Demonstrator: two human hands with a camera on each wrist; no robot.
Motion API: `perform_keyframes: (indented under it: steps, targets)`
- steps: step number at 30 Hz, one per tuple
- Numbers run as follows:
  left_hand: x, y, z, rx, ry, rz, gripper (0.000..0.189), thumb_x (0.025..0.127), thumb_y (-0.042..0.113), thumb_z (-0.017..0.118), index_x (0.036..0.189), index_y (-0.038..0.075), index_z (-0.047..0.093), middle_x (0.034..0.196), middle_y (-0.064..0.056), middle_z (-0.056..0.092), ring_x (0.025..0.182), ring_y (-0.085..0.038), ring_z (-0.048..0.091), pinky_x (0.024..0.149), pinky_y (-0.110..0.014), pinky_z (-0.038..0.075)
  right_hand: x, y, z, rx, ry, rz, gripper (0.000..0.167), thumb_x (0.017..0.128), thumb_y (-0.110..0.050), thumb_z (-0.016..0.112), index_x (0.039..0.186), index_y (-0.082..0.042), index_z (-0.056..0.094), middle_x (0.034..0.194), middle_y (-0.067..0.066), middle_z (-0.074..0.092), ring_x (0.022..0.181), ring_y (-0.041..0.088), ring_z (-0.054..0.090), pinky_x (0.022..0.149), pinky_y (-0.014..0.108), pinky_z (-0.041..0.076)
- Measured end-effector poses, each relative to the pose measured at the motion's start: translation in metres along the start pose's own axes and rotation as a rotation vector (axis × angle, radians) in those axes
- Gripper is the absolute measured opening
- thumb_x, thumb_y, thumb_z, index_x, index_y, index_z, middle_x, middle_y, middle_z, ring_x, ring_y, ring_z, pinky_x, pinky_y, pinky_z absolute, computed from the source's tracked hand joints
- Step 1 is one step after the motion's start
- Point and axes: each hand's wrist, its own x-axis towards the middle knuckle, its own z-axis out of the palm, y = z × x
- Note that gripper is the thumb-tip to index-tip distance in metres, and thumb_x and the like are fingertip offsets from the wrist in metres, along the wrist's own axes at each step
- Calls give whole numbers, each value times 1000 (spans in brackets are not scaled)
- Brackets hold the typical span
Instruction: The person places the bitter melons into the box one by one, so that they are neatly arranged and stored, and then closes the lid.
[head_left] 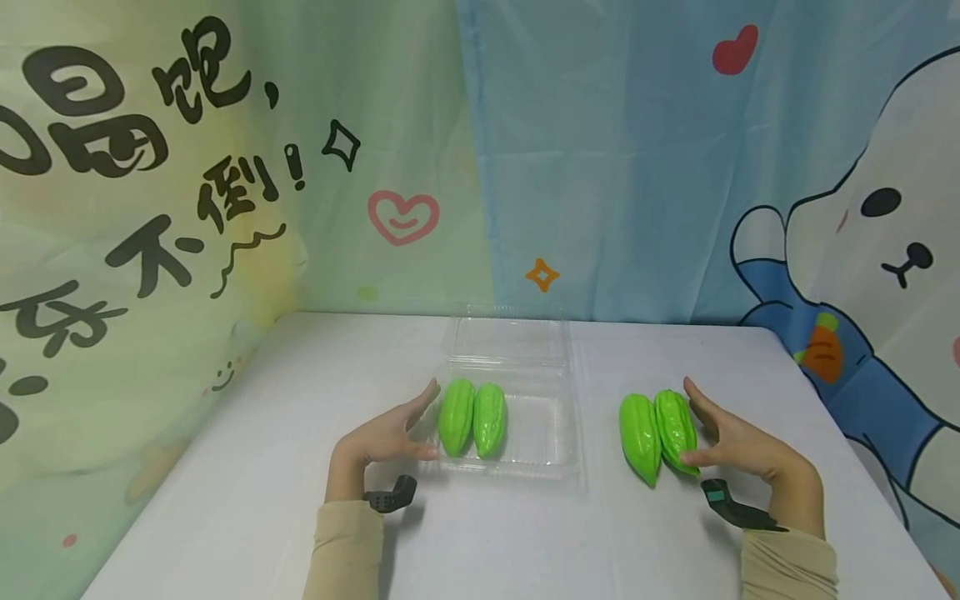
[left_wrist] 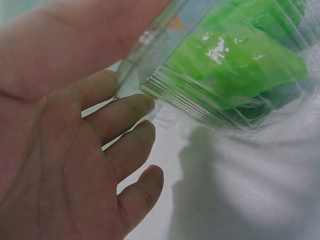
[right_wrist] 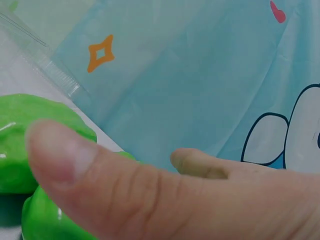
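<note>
A clear plastic clamshell box (head_left: 540, 429) lies with its lid tipped back, holding two glossy green ridged bitter melons, the left one (head_left: 456, 417) and its neighbour (head_left: 490, 421). My left hand (head_left: 386, 433) is at the box's left side, thumb and fingers spread; in the left wrist view its fingers (left_wrist: 132, 115) lie loosely beside the clear wall. Two more bitter melons lie on the table to the right, an outer-left one (head_left: 640, 437) and a right one (head_left: 675, 425). Beside the latter, my right hand (head_left: 738, 442) has thumb and fingers spread, its thumb overlapping the melon's near end.
A white cloth covers the table (head_left: 517, 533). The box's raised lid (head_left: 510, 342) is near the table's back edge. Behind hangs a printed curtain (head_left: 600, 167), with another part of it along the left side. Dark bands (head_left: 393, 496) sit on both wrists.
</note>
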Motion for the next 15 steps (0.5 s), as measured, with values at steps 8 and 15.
perform_keyframes:
  steps: [8,15]
  targets:
    - [-2,3,-1,-10,0,8,106,76,19,78,151,0,5,159,-16,4,147,-34,10,118,-49,19,1,0,0,12,-34,-21,122,74,-19,80,151,-22,-14,156,26,-14,139,55,-5,109,8,18]
    - [8,-22,4,6,21,7,109,76,21,79,153,9,4,161,-9,3,147,-29,10,119,-47,20,4,0,2,17,-43,-46,125,72,-17,82,151,-13,-14,155,26,-17,139,53,-10,84,-11,13]
